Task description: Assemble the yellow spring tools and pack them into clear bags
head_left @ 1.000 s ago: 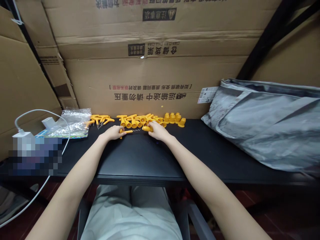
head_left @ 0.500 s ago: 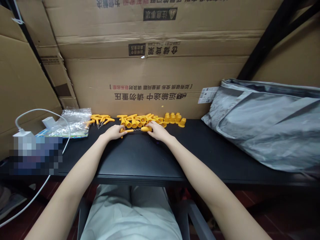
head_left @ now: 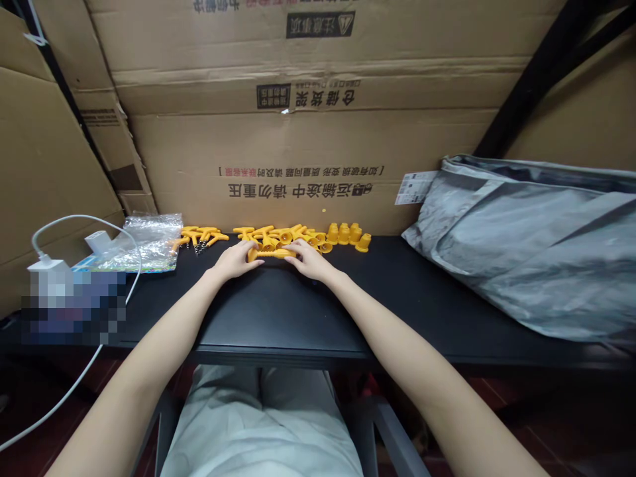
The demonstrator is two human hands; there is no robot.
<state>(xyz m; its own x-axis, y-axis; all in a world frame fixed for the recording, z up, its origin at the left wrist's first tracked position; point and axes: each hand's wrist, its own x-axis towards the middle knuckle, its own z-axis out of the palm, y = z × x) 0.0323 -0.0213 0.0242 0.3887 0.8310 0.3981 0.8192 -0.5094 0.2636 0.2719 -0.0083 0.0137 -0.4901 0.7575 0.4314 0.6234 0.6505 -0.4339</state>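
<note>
My left hand (head_left: 237, 260) is closed on the T-shaped handle of a yellow corkscrew (head_left: 267, 254). My right hand (head_left: 312, 262) grips a yellow bell-shaped sleeve (head_left: 283, 253) in its fingertips. The two parts meet end to end in a level line just above the black table, and no metal spiral shows between them. Right behind my hands lies a row of yellow corkscrews and sleeves (head_left: 268, 243), partly hidden by my fingers. More T-handled corkscrews (head_left: 199, 237) with bare spirals lie to the left. Several sleeves (head_left: 344, 233) stand upright on the right.
A clear plastic bag (head_left: 149, 238) and a white charger (head_left: 48, 278) with its cable lie on the left of the black table (head_left: 278, 311). A grey bag (head_left: 527, 245) fills the right side. A cardboard wall (head_left: 308, 142) closes the back.
My hands have come closer together. The corkscrew's spiral, visible between handle and sleeve before, is now hidden, and the two yellow parts meet.
</note>
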